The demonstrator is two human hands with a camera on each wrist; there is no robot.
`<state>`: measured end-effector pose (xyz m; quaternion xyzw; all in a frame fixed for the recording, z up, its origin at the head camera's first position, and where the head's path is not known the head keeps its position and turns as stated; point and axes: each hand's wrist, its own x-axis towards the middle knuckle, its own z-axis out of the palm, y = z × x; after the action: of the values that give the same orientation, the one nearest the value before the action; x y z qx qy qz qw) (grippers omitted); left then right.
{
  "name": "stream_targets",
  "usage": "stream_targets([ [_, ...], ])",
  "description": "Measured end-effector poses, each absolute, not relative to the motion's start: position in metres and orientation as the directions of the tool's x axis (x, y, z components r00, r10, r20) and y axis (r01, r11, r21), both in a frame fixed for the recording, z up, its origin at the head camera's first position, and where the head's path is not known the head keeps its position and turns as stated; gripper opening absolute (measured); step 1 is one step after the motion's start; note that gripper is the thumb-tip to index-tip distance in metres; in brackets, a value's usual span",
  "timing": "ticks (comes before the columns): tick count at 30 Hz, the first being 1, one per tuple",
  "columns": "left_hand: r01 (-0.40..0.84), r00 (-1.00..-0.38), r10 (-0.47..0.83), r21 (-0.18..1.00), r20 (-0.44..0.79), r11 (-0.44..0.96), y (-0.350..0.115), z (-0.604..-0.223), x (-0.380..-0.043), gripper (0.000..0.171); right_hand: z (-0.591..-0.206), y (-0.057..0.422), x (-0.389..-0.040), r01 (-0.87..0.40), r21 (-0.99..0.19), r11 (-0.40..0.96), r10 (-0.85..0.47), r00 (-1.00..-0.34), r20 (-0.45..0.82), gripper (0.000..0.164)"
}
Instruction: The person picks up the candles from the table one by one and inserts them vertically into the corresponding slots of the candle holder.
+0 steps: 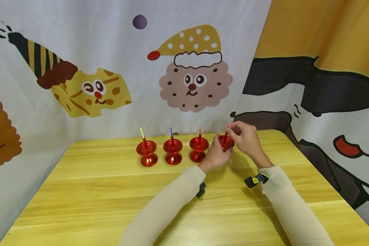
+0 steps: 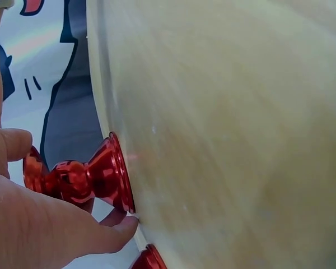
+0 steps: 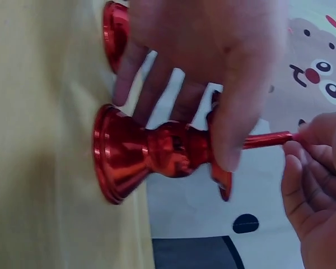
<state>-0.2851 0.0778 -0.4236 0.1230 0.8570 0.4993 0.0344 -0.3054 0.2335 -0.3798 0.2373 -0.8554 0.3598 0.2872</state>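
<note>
At the right end of the row, my left hand (image 1: 216,155) grips a shiny red candle holder (image 3: 176,148), its thumb against the upper dish and its fingers behind the waist. The holder's flared foot stands on the table. A slim red tube (image 3: 267,139) rises from the dish. At the tube's top my right hand (image 1: 245,137) pinches a thin pink candle (image 1: 228,125) between thumb and fingertips. Fingers hide most of that candle. In the left wrist view, the same holder (image 2: 105,175) shows beside my left thumb and fingers.
To the left stand three matching red holders, with a yellow candle (image 1: 141,132), a blue candle (image 1: 171,131) and a pinkish-red candle (image 1: 200,131). The wooden table (image 1: 104,198) ends at a printed cloth (image 1: 110,41) behind. Another curtain (image 1: 341,102) hangs at the right.
</note>
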Motion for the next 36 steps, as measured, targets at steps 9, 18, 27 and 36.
stream_targets([
  [9,0.118,-0.977,0.213,0.875,0.017,0.47,0.09,-0.449,-0.307,0.094,-0.387,0.233,-0.308,-0.616,-0.474,0.629,-0.177,-0.707,0.684,0.006],
  [18,0.107,-0.962,0.272,0.885,-0.023,0.452,0.081,-0.428,-0.286,0.104,-0.385,0.239,-0.309,-0.594,-0.534,0.602,-0.153,-0.742,0.653,0.005],
  [27,0.22,-0.89,0.455,0.857,-0.018,0.466,0.03,-0.368,-0.224,0.101,-0.36,0.255,-0.296,-0.487,-0.595,0.64,-0.047,-0.797,0.602,0.014],
  [36,0.455,-0.89,0.336,0.652,0.31,0.606,-0.071,-0.32,-0.185,0.08,-0.338,0.273,-0.267,-0.417,-0.566,0.711,-0.073,-0.845,0.53,0.018],
])
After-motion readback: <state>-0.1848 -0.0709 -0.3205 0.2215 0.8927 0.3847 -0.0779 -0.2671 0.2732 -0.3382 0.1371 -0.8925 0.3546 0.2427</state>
